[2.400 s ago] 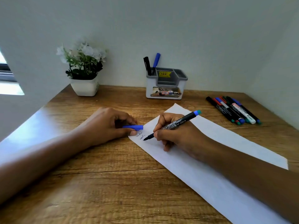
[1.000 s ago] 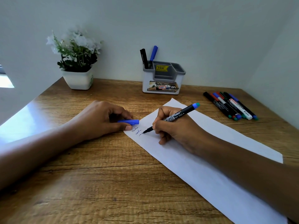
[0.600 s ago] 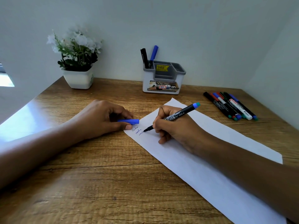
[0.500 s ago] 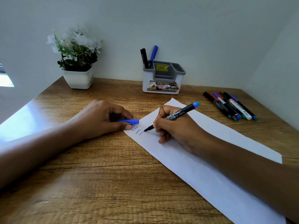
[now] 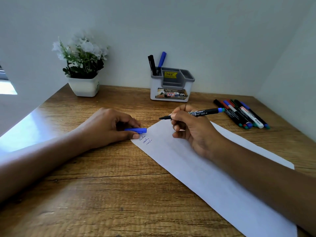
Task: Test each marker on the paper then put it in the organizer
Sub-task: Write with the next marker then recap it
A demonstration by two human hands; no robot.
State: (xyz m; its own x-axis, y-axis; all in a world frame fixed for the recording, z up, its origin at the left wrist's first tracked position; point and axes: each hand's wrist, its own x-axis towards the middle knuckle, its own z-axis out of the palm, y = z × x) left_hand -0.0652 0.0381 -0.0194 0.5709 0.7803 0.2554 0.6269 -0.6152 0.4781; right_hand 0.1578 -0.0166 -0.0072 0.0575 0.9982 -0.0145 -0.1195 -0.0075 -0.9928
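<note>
The marker (image 5: 196, 113) has lifted off the paper (image 5: 205, 177) since half a second ago and now lies almost level, its black tip pointing across at the left hand (image 5: 109, 127) and its blue end trailing past the right hand (image 5: 191, 132), whose thumb and fingers pinch the barrel above the sheet's far corner. The left hand rests knuckles-up at the sheet's near-left corner, fingers curled round one blue cap (image 5: 136, 130). Three short written lines (image 5: 145, 140) sit just beside its fingertips. Beyond both hands stands one grey-and-white organizer (image 5: 169, 88), two markers upright in the compartment nearer the left hand: one black marker (image 5: 151, 65), one blue marker (image 5: 161, 63). Out past the right hand lie the loose markers (image 5: 242, 115), six or seven side by side, too tightly packed to count surely. All of it sits on a wood-grain table (image 5: 102, 194), with one white flower pot (image 5: 83, 86) beyond the left hand, against a plain pale wall (image 5: 205, 31).
</note>
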